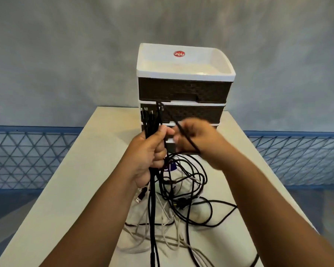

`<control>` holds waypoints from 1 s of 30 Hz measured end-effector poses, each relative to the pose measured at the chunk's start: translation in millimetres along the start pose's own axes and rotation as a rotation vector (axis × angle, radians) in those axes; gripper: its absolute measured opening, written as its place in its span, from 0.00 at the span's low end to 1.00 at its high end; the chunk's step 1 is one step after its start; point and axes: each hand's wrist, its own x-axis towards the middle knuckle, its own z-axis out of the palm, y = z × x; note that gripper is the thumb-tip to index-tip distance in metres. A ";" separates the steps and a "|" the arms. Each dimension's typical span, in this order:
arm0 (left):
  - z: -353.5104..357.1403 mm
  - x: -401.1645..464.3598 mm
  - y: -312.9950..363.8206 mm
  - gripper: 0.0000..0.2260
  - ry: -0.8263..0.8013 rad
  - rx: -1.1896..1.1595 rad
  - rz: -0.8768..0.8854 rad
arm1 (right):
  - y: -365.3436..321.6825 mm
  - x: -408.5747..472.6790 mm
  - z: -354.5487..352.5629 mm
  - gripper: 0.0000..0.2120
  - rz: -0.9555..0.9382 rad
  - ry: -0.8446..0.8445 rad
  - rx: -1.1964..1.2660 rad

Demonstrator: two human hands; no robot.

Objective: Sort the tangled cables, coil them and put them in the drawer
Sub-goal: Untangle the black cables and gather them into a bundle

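Note:
My left hand (149,151) grips a bundle of several black cables (152,191) upright above the table, their plug ends (148,114) sticking up past my fingers. Beside it my right hand (197,140), blurred by motion, pinches one black cable (185,135) that runs up to the top of the bundle. Below both hands a tangle of black cables (189,191) and white cables (162,236) lies on the table. Behind the hands stands a drawer unit (183,91) with dark woven drawer fronts, all closed as far as I can see.
The beige table (66,189) stretches to either side of the cables, its edges at left and right. A white tray top (183,64) caps the drawer unit. A grey wall and a blue lattice rail (27,157) lie behind.

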 end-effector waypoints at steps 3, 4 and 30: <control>-0.4 -0.9 9.1 0.09 -0.037 0.000 0.020 | 41.4 -7.4 23.4 0.06 0.032 -0.073 -0.254; 0.6 -1.7 12.8 0.09 -0.047 -0.004 0.033 | 50.4 -7.5 32.8 0.05 0.021 -0.039 -0.312; -14.0 -10.4 18.6 0.13 0.059 -0.010 0.034 | -61.5 5.5 -20.8 0.08 -0.118 0.247 -0.012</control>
